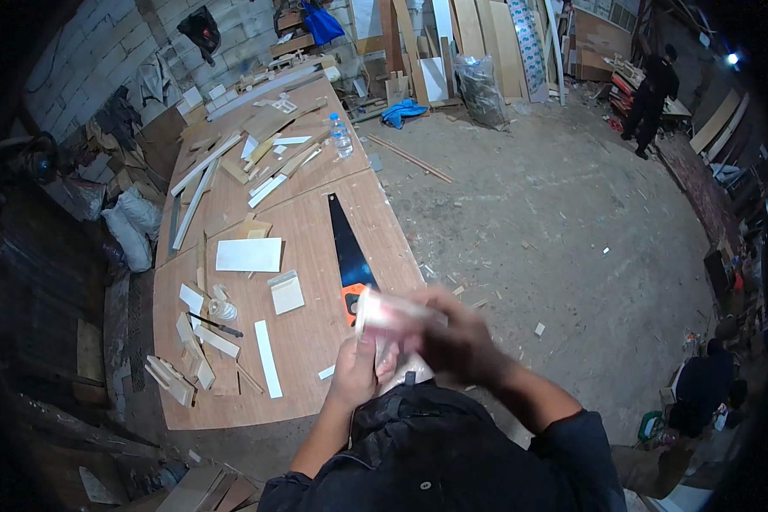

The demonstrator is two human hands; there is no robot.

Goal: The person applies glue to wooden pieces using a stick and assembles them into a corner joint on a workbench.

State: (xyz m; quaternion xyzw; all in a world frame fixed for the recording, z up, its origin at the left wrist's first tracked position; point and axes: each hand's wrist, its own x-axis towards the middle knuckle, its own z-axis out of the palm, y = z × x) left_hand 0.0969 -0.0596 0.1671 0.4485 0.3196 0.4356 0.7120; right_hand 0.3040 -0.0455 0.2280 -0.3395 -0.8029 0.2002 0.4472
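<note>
A pale, motion-blurred object (386, 314) is held tilted.

You have 1 clear water bottle (341, 138) standing on the worktable (303, 226). Beyond it, 1 blue cloth (404, 113) lies on the floor (503, 196) near 1 plastic sack (483, 96); boards (493, 44) lean upright behind. At your far right, 1 person (654, 94) in dark clothing stands.

Held piece (387, 317) foremost, handsaw (348, 243) behind on table (307, 226), bottle (341, 141) beyond

The right hand (462, 340) is blurred, and so is the pale thing (392, 321), too smeared to identify. It partly covers the saw (347, 243) at its handle. The far person's hands are too small to tell on that dark figure (654, 98).
</note>
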